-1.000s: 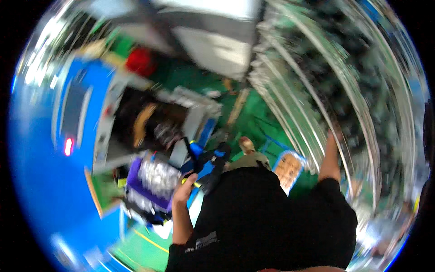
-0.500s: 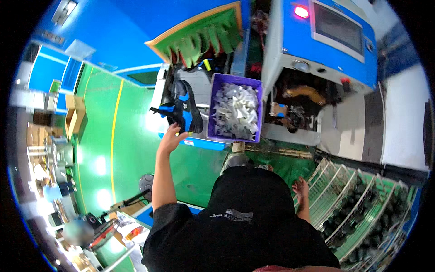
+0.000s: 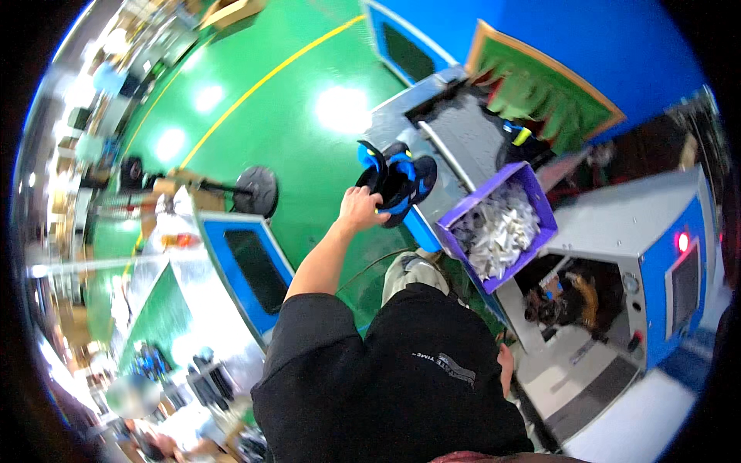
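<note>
My left hand [image 3: 361,209] reaches forward and grips black-and-blue footwear, a shoe [image 3: 397,184] with its opening facing up. It is held in the air beside the end of a grey conveyor table [image 3: 444,174]; whether a second shoe is bunched with it, I cannot tell. My right hand [image 3: 505,364] hangs low by my right side, partly covered by my black shirt, and its fingers are not clear. To the right of the shoe stands a purple box [image 3: 469,202] full of crumpled white paper pieces [image 3: 502,235].
A blue machine with a green strip curtain [image 3: 544,100] is at the far right. Nearer right stands a grey-and-blue machine [image 3: 648,231] with a red lamp and screen. A blue-and-silver bench [image 3: 247,266] lies left, near a round black stool seat [image 3: 255,191]. A person [image 3: 166,432] is at lower left.
My view has swung to the left. The shoe, previously at the table in front of the curtain, is now lifted off in my left hand. My right hand is now more hidden.
</note>
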{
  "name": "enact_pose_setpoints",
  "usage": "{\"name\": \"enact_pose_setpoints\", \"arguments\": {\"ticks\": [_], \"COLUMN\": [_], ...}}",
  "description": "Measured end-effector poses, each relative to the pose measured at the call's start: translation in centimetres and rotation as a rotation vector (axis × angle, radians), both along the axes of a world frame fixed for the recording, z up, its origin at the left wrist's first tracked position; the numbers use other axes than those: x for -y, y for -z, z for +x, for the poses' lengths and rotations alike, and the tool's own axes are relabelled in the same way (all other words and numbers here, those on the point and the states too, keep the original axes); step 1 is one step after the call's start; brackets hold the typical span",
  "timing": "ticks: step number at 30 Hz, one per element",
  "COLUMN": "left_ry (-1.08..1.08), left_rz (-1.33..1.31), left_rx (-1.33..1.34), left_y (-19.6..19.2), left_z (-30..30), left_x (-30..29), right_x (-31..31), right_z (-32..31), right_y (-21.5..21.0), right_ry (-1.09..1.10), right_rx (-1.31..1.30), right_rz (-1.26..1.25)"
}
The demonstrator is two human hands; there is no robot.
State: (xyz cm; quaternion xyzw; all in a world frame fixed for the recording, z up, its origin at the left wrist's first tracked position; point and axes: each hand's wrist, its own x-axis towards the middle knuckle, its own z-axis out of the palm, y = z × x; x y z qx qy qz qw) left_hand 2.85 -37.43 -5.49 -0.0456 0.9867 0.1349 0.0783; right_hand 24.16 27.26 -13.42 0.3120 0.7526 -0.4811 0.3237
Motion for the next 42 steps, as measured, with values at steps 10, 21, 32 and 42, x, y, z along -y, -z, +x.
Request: {"name": "enact_pose_setpoints", "arguments": {"ticks": [10, 21, 32, 42], "left_ry": [-0.727, -0.870, -0.207, -0.343], "left_rz": [-0.402, -0.092, 0.750, 1.014], "left_rx": [0.085, -0.282, 0.025, 0.041], "left_y": [-8.6, 3.0, 12.4, 17.3], "left_z": [39.7, 27.0, -29.2, -40.2], "left_x": [14.8, 11.7, -20.6, -27.2], "right_x": [5.4, 11.2, 2.5, 1.6], "right_z": [-11.5, -22.4, -32.5, -31.8], "right_y": [-9.1, -27.8, -28.2, -25.9], "right_ry": [-0.493, -0.159, -0.248, -0.245], "right_rx": [-0.387, -1.494, -1.691, -1.580], "right_rz": [0.248, 0.540, 1.753, 1.809]}}
